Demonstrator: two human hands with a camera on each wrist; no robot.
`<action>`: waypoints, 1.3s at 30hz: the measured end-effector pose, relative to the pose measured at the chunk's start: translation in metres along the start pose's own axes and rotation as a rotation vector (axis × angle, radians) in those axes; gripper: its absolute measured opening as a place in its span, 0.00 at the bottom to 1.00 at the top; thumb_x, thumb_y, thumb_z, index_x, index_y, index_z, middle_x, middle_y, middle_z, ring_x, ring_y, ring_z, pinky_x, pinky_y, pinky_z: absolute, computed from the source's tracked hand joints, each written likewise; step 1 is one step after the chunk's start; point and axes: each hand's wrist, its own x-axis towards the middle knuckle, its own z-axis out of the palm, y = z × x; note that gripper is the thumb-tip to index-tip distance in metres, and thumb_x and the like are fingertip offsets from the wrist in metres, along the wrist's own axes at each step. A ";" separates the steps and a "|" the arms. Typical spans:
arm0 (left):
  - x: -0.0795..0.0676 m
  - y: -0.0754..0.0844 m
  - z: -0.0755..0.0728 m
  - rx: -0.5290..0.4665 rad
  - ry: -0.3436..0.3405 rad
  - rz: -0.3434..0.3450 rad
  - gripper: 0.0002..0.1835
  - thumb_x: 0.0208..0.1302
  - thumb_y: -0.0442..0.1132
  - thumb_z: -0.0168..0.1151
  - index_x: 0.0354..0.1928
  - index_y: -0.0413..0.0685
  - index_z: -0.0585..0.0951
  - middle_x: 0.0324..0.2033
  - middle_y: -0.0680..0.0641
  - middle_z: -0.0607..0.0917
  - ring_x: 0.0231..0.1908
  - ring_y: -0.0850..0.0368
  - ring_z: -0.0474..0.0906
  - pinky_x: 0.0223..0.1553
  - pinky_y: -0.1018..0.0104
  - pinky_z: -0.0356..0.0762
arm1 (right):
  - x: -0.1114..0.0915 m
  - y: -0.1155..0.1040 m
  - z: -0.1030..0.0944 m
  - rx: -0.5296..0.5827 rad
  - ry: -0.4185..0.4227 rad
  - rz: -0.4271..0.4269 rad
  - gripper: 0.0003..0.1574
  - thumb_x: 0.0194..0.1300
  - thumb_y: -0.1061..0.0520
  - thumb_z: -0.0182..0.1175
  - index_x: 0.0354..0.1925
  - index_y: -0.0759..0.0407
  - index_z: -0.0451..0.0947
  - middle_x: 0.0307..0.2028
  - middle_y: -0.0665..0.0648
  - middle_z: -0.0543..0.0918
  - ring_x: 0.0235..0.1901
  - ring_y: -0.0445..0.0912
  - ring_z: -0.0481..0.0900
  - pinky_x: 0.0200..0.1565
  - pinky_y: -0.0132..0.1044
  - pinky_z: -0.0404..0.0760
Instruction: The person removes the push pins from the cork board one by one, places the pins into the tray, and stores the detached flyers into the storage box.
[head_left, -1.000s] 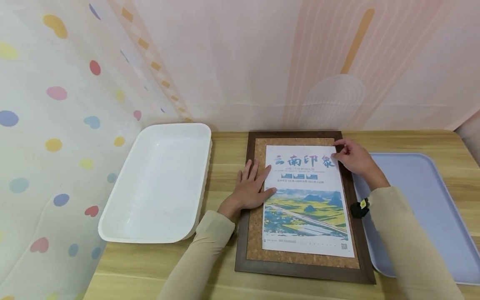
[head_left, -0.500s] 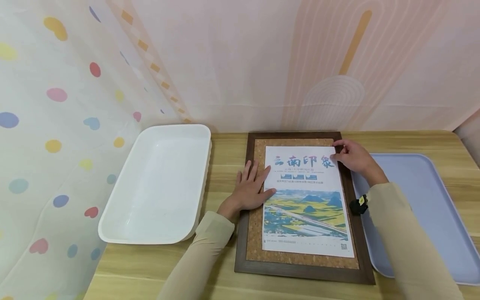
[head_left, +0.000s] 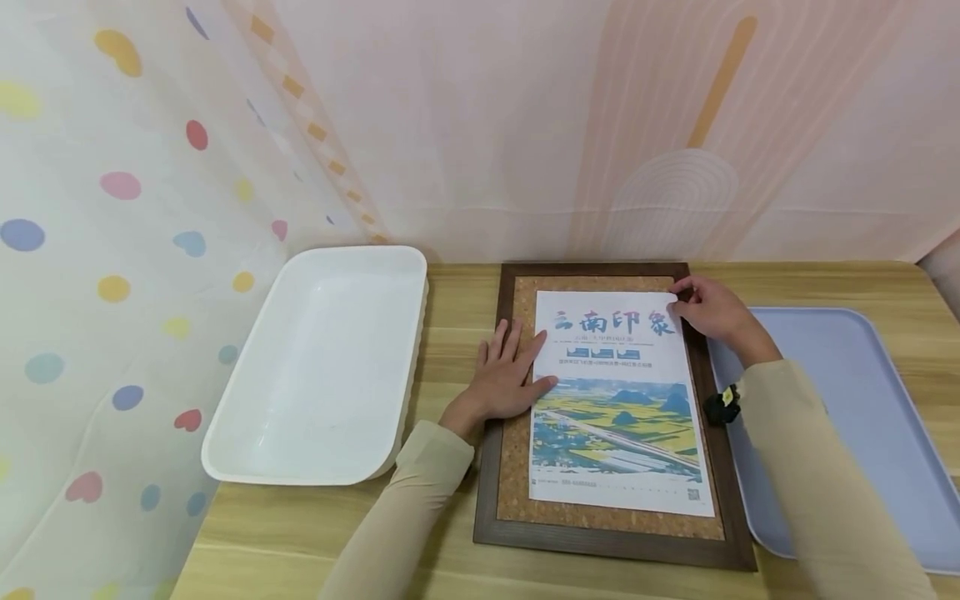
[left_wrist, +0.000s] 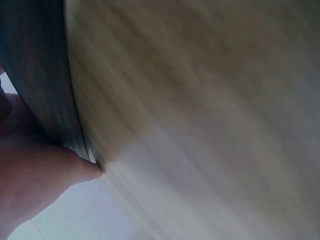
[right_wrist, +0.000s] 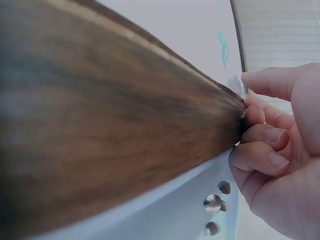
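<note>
A printed poster (head_left: 617, 350) with Chinese characters and a landscape picture lies on a cork board (head_left: 517, 467) in a dark wooden frame. My left hand (head_left: 504, 385) rests with spread, straight fingers across the frame's left side, its thumb and index finger on the poster's left edge. At the poster's upper right corner, my right hand (head_left: 712, 312) pinches the paper between thumb and index finger. The right wrist view shows its thumb (right_wrist: 270, 82) on the paper's edge and the other fingers curled beside the wooden frame (right_wrist: 125, 120).
A deep white basin (head_left: 322, 375) stands to the left on the wood-grain table (head_left: 450, 333). Right of the board lies a blue tray (head_left: 847, 400), partly under the right forearm. Several small round brown and white things (right_wrist: 212, 202) show on it. Patterned cloth hangs behind and left.
</note>
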 end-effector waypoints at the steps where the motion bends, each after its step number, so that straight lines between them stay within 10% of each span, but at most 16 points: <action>1: 0.000 0.000 0.000 0.003 -0.001 0.000 0.40 0.74 0.64 0.43 0.80 0.64 0.41 0.78 0.46 0.28 0.76 0.48 0.17 0.72 0.38 0.23 | 0.000 0.000 0.000 0.004 0.002 0.003 0.27 0.75 0.52 0.51 0.64 0.67 0.66 0.35 0.61 0.71 0.30 0.51 0.68 0.31 0.41 0.68; 39: 0.004 0.003 0.001 -0.002 0.009 0.002 0.41 0.73 0.64 0.44 0.80 0.64 0.42 0.77 0.46 0.27 0.75 0.48 0.16 0.72 0.39 0.23 | -0.028 0.000 0.006 0.264 0.019 -0.077 0.45 0.74 0.58 0.54 0.78 0.57 0.41 0.54 0.71 0.72 0.42 0.56 0.77 0.38 0.32 0.81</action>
